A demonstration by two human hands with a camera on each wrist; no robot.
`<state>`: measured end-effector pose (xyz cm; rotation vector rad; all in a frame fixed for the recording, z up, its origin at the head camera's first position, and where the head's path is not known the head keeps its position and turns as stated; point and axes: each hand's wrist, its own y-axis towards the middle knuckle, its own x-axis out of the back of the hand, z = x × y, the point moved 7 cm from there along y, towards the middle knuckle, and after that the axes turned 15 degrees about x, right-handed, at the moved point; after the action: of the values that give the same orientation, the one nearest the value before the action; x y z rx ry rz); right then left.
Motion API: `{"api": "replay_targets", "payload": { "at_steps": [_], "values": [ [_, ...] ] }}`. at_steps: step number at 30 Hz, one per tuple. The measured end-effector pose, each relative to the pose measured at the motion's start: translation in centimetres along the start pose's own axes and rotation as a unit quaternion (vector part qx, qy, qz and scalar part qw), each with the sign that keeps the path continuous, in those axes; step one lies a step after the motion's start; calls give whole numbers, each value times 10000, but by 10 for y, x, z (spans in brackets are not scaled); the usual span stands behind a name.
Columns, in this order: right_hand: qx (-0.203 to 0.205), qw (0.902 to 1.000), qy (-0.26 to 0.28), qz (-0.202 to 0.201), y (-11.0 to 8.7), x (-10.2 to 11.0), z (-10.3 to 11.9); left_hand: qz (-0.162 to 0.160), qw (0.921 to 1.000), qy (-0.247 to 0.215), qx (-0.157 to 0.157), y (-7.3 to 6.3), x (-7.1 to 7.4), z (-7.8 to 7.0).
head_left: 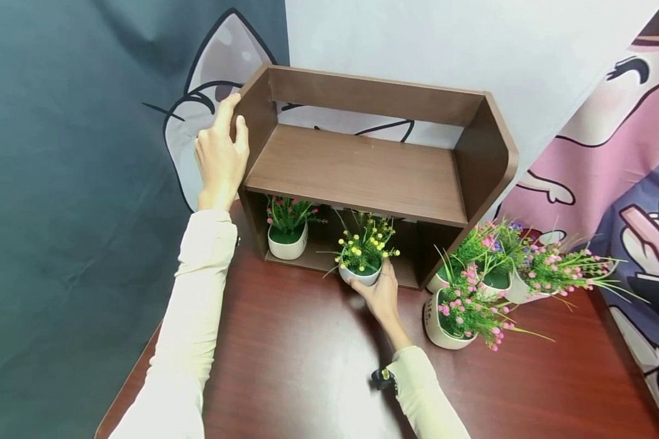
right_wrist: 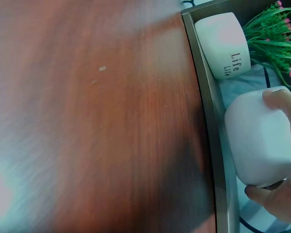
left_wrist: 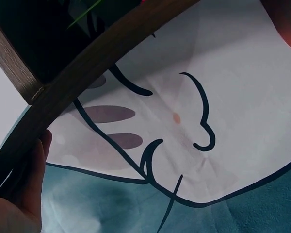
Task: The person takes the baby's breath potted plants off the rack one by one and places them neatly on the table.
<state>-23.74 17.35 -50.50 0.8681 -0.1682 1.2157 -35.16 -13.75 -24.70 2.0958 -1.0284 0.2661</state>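
My right hand grips the white pot of a potted plant with yellow flowers, thumb and fingers on opposite sides. It is at the front of the lower compartment of a brown wooden shelf. In the right wrist view, the plain pot tilts over the shelf's front edge. My left hand holds the shelf's left side panel, thumb inside and fingers outside; the left wrist view shows the panel edge between them. A potted plant with red-pink flowers stands in the lower left compartment.
Several potted plants with pink and purple flowers crowd the table right of the shelf; the nearest pink one stands in front. The reddish-brown table extends before the shelf. A printed cloth hangs behind on the left.
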Motion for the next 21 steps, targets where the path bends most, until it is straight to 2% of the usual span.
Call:
{"api": "replay_targets", "payload": {
  "at_steps": [6,10,21],
  "values": [
    [-70,10000,32,6,-23,24,6,3,10000,-38,38,1,1,0],
    [-142,9998,-36,167,-40,40,12,7,10000,-46,30,1,1,0],
    [223,9971,-302,667,-84,75,22,54,10000,-45,60,-2,1,1]
  ]
}}
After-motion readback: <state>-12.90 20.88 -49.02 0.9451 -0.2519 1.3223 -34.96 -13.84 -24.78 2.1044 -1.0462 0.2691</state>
